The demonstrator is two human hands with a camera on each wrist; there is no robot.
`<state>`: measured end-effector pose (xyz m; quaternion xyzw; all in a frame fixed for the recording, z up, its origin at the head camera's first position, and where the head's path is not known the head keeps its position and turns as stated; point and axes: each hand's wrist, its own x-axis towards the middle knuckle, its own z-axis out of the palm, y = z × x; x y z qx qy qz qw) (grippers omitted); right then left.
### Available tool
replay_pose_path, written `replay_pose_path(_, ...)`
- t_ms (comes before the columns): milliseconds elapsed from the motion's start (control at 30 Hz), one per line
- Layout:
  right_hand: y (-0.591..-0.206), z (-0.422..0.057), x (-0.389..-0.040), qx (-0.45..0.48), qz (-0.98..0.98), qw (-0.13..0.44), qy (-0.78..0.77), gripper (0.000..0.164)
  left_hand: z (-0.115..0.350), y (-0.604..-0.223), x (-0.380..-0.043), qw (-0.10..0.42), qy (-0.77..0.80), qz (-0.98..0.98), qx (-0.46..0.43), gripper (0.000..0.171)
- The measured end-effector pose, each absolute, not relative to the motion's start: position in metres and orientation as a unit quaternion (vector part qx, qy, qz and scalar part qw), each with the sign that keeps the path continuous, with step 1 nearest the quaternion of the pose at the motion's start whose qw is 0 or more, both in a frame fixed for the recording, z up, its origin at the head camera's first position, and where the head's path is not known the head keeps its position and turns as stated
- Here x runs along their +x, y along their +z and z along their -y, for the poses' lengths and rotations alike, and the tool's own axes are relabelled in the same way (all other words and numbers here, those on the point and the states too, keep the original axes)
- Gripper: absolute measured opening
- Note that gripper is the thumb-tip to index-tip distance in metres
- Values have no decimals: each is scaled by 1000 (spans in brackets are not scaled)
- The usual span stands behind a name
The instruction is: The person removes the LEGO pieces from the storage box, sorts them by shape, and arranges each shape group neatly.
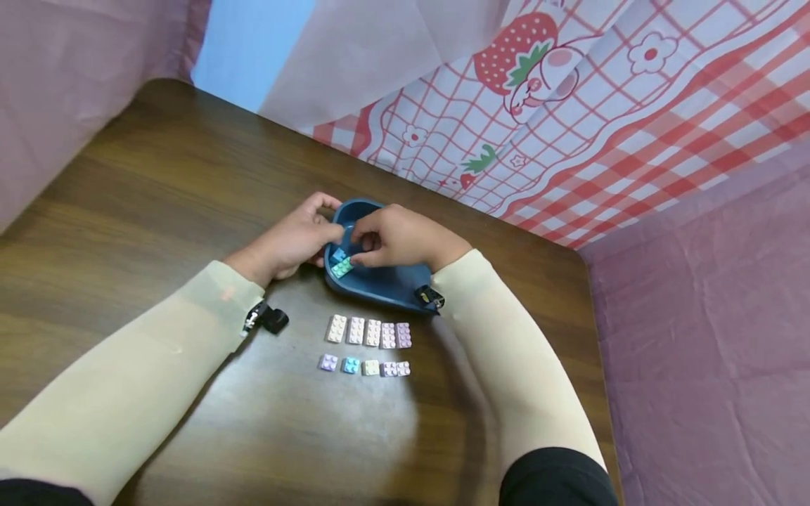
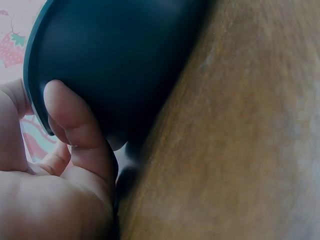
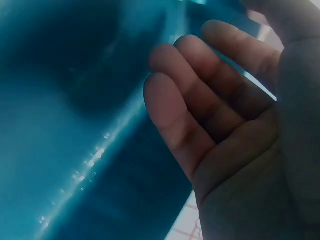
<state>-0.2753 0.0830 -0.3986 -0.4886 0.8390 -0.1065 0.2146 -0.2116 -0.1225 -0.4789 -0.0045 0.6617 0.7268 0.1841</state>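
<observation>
A dark blue tray (image 1: 392, 282) with raised sides stands on the table. My left hand (image 1: 294, 239) grips its left end, thumb at the rim and fingers against the outer wall (image 2: 115, 60). Inside that end lie a blue toy brick (image 1: 339, 254) and a green toy brick (image 1: 342, 268). My right hand (image 1: 405, 237) reaches over the tray from the right, its thumb tip right at the green brick. In the right wrist view, the fingers (image 3: 165, 102) are loosely bent above the tray floor with nothing in them.
In front of the tray, several longer pale bricks (image 1: 356, 330) form a row. A second row of several shorter bricks (image 1: 351, 365), purple, blue and cream, lies nearer. Pink cloth (image 1: 696, 316) and a strawberry-print checked cloth (image 1: 455, 133) hang around the wooden table (image 1: 158, 176).
</observation>
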Motion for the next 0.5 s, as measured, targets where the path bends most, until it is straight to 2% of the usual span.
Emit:
replay_pose_path(300,-417,-73,-272,-483,-840,238,-62,57,124,-479,-209,177,739,-650,4,53)
replay_pose_path(500,-422,-70,-269,-469,-852,231,-21,60,124,-479,-208,177,738,-652,4,49)
